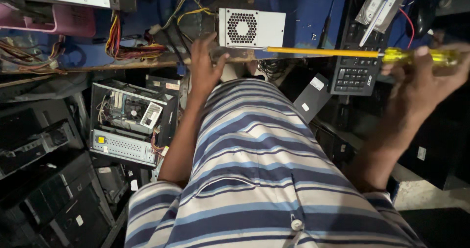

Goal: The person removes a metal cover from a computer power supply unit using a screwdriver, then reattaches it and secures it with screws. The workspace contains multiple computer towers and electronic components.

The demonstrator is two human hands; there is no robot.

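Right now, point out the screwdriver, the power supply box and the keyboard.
screwdriver [323, 51]: head view, on its long yellow shaft, handle in the right hand [421, 81].
power supply box [264, 29]: head view, on its grey face right of the fan grille.
keyboard [355, 67]: head view, on its black keys.

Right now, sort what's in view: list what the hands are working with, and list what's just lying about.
In hand:
- right hand grips yellow-handled screwdriver
- left hand rests at the bench edge beside the grey power supply box

Lying about:
- black keyboard
- hard drive
- open computer case on the floor
- loose cable bundle
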